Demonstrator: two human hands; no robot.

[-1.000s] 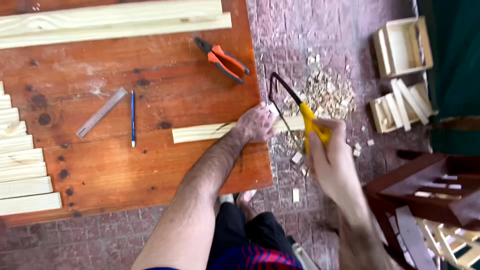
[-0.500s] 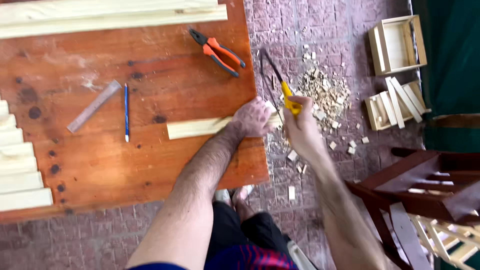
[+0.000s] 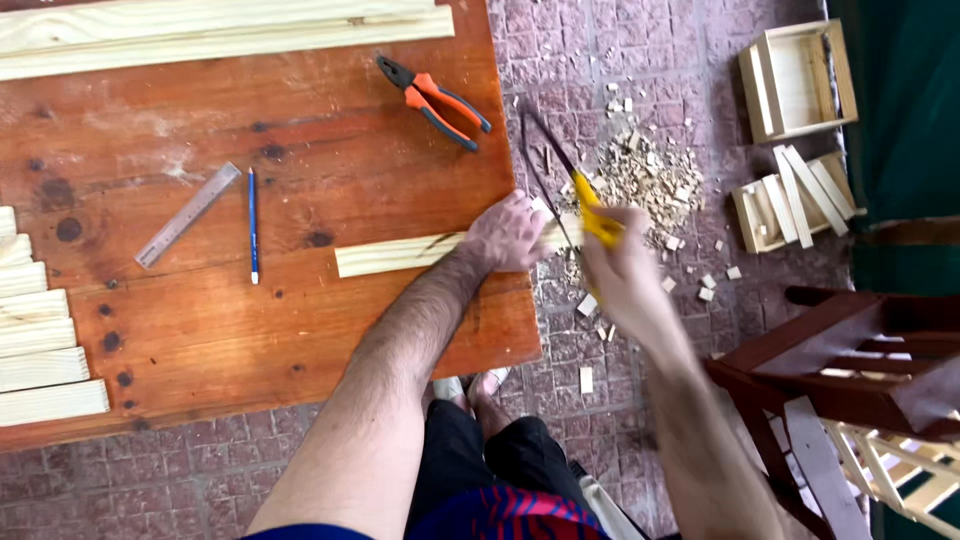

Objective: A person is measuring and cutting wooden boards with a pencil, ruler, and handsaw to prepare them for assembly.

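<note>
1. Your right hand point(image 3: 622, 262) is motion-blurred, so its grip on the yellow-handled saw point(image 3: 570, 185) is unclear;
2. your left hand point(image 3: 508, 232) hides the wood strip point(image 3: 395, 255) end;
3. the stacked slats point(image 3: 40, 340) run off the left edge.
</note>
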